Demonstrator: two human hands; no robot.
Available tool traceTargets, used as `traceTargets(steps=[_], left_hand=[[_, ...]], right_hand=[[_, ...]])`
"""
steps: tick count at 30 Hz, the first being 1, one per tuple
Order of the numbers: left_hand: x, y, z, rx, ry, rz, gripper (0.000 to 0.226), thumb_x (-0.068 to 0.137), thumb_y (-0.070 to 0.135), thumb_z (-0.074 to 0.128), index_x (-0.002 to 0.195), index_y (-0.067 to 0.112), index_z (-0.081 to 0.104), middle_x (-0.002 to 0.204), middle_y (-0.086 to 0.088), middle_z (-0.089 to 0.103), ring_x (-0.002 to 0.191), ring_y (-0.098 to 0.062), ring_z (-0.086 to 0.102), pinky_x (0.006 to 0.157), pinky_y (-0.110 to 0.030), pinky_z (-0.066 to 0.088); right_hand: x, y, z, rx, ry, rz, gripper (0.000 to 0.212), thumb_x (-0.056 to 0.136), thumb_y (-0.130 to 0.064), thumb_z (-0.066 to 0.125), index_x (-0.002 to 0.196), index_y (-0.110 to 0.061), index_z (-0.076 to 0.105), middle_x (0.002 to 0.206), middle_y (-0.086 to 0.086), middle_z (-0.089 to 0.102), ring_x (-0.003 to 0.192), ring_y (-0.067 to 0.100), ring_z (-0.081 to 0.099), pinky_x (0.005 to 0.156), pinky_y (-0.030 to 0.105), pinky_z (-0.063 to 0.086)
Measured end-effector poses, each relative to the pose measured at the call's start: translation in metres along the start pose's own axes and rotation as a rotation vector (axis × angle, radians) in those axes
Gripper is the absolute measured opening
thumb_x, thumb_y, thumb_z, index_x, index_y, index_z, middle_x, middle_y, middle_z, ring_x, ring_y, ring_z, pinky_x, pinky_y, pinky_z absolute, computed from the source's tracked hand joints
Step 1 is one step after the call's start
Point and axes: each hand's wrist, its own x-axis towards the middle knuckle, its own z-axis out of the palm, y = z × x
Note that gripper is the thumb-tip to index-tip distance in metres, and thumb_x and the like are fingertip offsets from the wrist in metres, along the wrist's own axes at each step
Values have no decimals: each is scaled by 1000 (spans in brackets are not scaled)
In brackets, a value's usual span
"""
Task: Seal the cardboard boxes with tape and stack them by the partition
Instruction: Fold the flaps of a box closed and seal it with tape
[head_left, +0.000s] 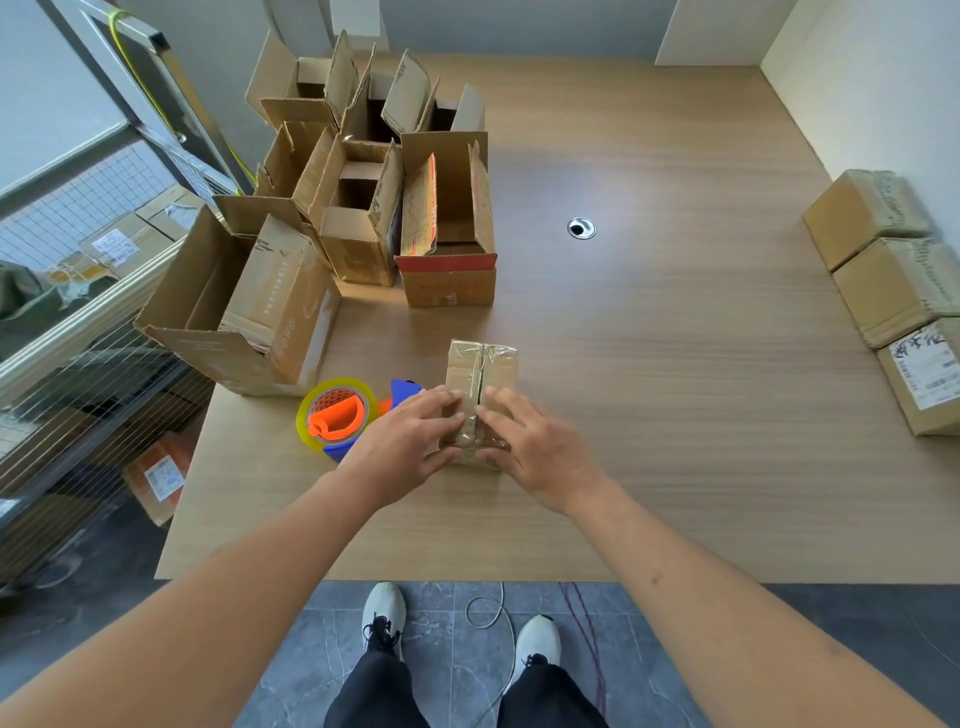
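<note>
Grey stone-look floor tiles (291, 649) lie nearest, with two white shoes (384, 613) and a loose cable (493, 613) on them. Beyond is a wide wood-grain table (675, 389). Near its front edge stands a small box (480, 400), flaps folded shut with a slit along the seam. The left hand (405, 447) and right hand (535, 447) press on its top from either side, fingers fairly straight and meeting at the seam, thumbs on the near face. Just left of the box lies a tape gun (343, 415), blue and orange with a yellow roll. Farther left a cluster of open boxes (363, 208) stands, flaps up; what they hold cannot be told. A cable port (581, 228) sits mid-table. At the right, sealed boxes (893, 270) line a white partition (883, 78).
</note>
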Motion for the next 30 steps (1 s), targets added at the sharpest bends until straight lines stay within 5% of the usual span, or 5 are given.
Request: traceTargets(steps=[2, 7, 19, 24, 30], left_hand=[[0, -1, 2, 15, 17, 28, 42, 85, 22, 84, 122, 6, 74, 143, -10, 60, 136, -29, 54, 109, -41, 46], [-2, -6, 12, 80, 117, 135, 40, 81, 13, 87, 116, -1, 75, 134, -18, 65, 127, -36, 61, 103, -49, 53], [-1, -32, 13, 3, 55, 235, 42, 89, 18, 80, 127, 5, 70, 142, -16, 59, 138, -33, 52, 111, -51, 47], [-4, -15, 25, 60, 132, 163, 40, 84, 7, 82, 122, 0, 72, 136, -21, 62, 132, -40, 57, 109, -53, 47], [-2, -5, 20, 9, 78, 83, 41, 88, 7, 79, 126, -1, 70, 140, -20, 60, 137, -41, 51, 108, -56, 47]], right_hand=[[-5, 0, 4, -18, -44, -2, 57, 90, -41, 73, 137, -12, 63, 152, 9, 49, 143, 27, 46, 95, 50, 56], [-6, -3, 15, -3, 43, 13, 50, 81, -13, 84, 128, -11, 70, 146, 12, 56, 138, 30, 51, 85, 48, 61], [-11, 3, 22, 60, 140, 6, 44, 82, -10, 83, 125, -9, 73, 139, 24, 56, 131, 41, 55, 84, 54, 60], [-8, -21, 27, 161, 166, 298, 48, 90, -4, 73, 133, -24, 68, 153, 16, 42, 128, 36, 54, 92, 50, 56], [-3, -41, 33, 375, 172, 547, 95, 94, 9, 53, 162, -35, 4, 171, 3, 9, 151, 21, 25, 114, 29, 33]])
